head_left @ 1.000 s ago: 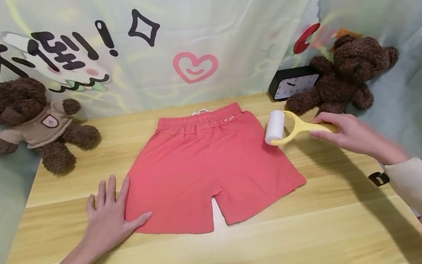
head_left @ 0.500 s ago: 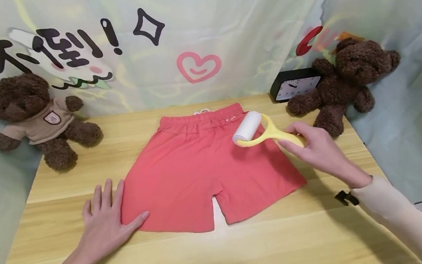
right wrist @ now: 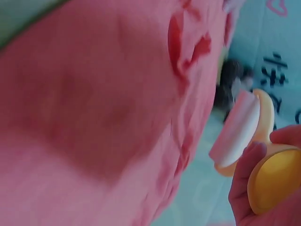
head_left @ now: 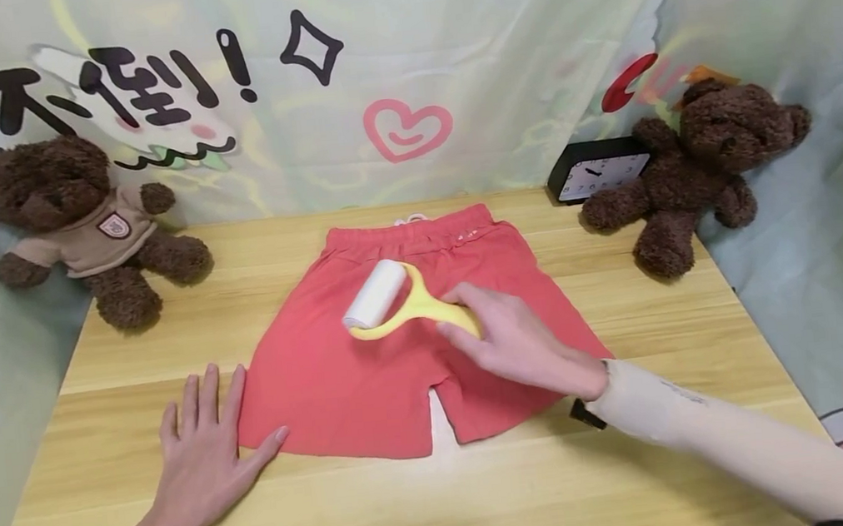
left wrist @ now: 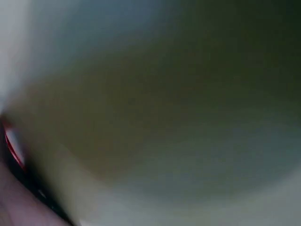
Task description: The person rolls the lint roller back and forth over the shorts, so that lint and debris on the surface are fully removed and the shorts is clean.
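I count one pair of red shorts (head_left: pixel 312 389), lying flat in the middle of the worktop (head_left: pixel 489 516), waistband towards the back edge, and one yellow and white roller (head_left: pixel 421 303) above it. There are two hands. The right hand (head_left: pixel 503 335) pinches the roller's handle between thumb and fingers; the left hand (head_left: pixel 201 462) lies flat with fingers spread, its thumb over the lower left corner of the shorts. Two brown bears sit here: the dressed bear (head_left: pixel 98 241) at the back left corner, the bare bear (head_left: pixel 685 177) at the back right corner, with one black clock (head_left: pixel 605 173) beside it.

One second earlier the roller was at the right side of the shorts; now it is over their middle. The shorts have hardly moved.

From the right wrist I see the roller against the printed backdrop (right wrist: pixel 251 42), apart from the cloth. The left wrist gives me mostly blur.
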The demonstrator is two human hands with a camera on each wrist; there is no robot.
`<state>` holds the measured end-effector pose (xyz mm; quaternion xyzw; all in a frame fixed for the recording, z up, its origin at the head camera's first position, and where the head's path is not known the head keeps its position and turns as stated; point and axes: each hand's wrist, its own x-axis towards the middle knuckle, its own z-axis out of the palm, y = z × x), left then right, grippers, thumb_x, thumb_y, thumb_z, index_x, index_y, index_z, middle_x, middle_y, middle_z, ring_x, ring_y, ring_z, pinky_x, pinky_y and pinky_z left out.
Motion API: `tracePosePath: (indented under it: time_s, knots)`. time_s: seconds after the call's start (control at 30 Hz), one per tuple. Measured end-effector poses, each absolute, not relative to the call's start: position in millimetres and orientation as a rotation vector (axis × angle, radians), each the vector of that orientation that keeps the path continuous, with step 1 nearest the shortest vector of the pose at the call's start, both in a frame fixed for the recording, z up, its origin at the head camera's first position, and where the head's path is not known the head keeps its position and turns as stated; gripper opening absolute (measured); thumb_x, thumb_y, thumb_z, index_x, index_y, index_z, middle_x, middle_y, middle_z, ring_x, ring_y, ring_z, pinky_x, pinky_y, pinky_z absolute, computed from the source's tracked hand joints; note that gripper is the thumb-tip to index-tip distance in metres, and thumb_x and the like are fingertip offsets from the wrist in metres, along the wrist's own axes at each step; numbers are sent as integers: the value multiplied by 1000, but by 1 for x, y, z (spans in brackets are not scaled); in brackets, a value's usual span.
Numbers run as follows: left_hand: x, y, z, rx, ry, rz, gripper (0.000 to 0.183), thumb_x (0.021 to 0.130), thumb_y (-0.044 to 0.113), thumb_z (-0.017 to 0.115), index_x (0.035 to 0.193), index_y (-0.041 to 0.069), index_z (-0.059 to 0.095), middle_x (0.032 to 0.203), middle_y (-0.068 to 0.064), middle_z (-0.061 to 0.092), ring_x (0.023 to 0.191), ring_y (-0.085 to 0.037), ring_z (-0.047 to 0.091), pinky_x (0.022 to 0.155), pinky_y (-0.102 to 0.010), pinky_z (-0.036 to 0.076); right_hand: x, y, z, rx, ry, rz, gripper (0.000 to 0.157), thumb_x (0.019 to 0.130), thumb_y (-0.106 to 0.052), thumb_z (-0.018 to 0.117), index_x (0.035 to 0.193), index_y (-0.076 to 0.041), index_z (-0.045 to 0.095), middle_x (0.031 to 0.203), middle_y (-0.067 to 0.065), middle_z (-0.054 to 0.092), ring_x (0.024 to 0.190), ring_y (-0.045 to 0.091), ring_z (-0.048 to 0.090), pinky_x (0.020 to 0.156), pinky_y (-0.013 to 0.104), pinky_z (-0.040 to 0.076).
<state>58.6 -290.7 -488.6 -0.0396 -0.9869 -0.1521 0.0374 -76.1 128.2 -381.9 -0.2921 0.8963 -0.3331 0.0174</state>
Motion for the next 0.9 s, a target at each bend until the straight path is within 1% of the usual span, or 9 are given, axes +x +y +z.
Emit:
tracePosePath:
  time_s: [0.07,0.2,0.27,0.43,0.6,0.73,0.9]
  knots:
    - [60,-292,-490,-130,-3010,-452,109,96,67,71,176,14,21,176,-30,17,160,-55,11,118,-79,5,-78,111,-385,-950,2754,-1044,35,102,-25,80,131,-9,67,86,-5,56,65,13,51,58,33,47]
    - [61,-293,-492,-145,-2992,-421,104,96,67,71,175,17,27,175,-30,18,160,-55,13,117,-80,7,-83,75,-389,-996,2692,-1026,35,105,-26,77,132,-8,65,90,-5,56,68,12,52,60,31,47]
    - [62,-293,-492,-155,-2984,-413,101,95,66,72,174,19,31,174,-30,19,159,-55,14,117,-80,8,-86,58,-390,-1013,2664,-1009,33,106,-28,75,131,-9,65,91,-5,56,69,13,52,60,30,47]
    - [62,-291,-491,-151,-2978,-417,99,94,67,73,174,25,34,174,-29,20,159,-55,14,115,-82,7,-93,22,-386,-1043,2622,-939,25,108,-30,72,122,-12,63,89,-3,55,70,13,51,62,27,45]
    - [61,-290,-489,-137,-2989,-427,100,93,68,73,174,24,34,175,-29,20,159,-56,13,116,-82,6,-97,0,-387,-1038,2615,-859,22,108,-31,72,115,-13,60,88,-2,53,69,13,50,60,25,42]
    - [60,-290,-489,-127,-3004,-428,101,93,69,73,174,23,33,175,-28,19,160,-55,12,116,-82,6,-97,-12,-394,-1051,2631,-818,24,108,-30,72,118,-12,60,90,-3,54,71,13,51,59,24,43]
    - [61,-290,-491,-126,-3000,-414,102,91,69,73,173,20,36,173,-29,21,158,-57,13,116,-82,7,-95,-20,-402,-1091,2639,-763,26,109,-31,70,120,-10,60,90,-3,55,72,13,53,59,23,43]
